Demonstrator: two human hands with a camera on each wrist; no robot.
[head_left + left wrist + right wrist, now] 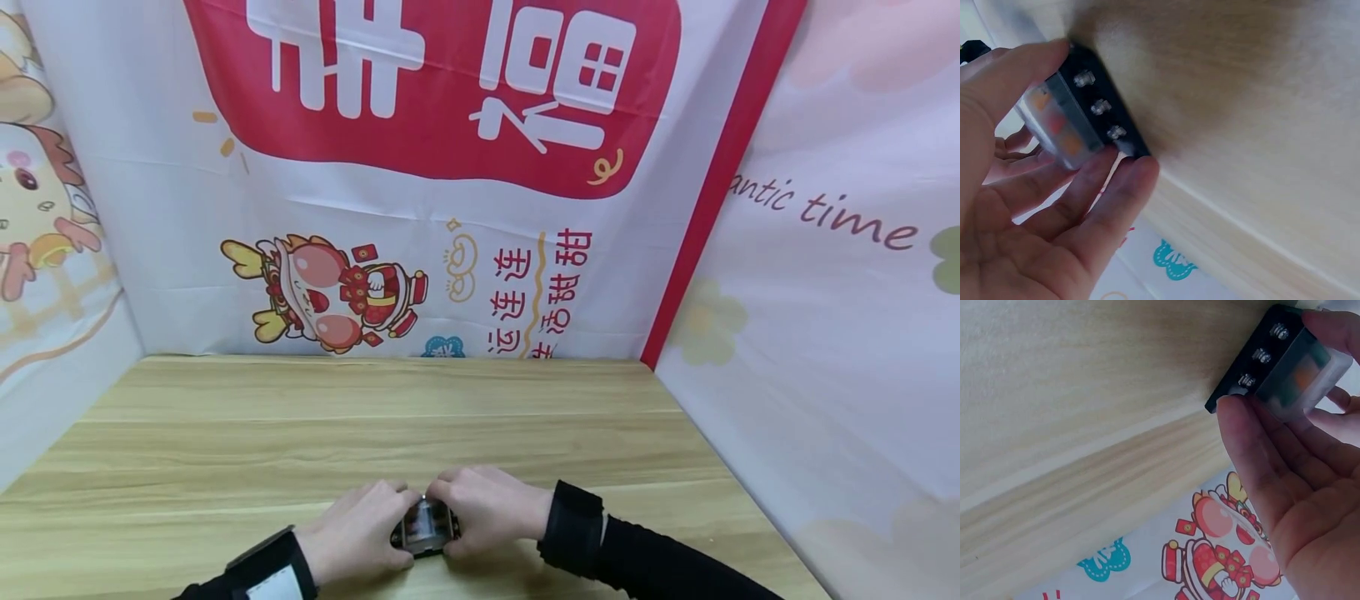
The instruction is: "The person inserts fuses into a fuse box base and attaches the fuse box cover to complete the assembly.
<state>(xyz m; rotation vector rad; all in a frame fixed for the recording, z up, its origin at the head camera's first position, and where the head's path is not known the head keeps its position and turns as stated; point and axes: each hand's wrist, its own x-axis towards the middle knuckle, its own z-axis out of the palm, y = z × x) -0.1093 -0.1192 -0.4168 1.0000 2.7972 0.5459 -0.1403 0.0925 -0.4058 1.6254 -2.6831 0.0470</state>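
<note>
Near the front of the wooden table, a small electrical block sits between both hands. It has a black base and a clear cover, with orange and red parts showing inside in the left wrist view. A row of three metal screw terminals lines one side of the base; another such row of screw terminals shows in the right wrist view. My left hand grips the left side between thumb and fingers. My right hand grips the right side likewise. Fingers hide the block's ends.
The pale wood-grain tabletop stretches back to a printed cloth with a red banner and a cartoon figure. More printed cloth hangs on the right, and another cloth on the left. Black bands wrap both wrists.
</note>
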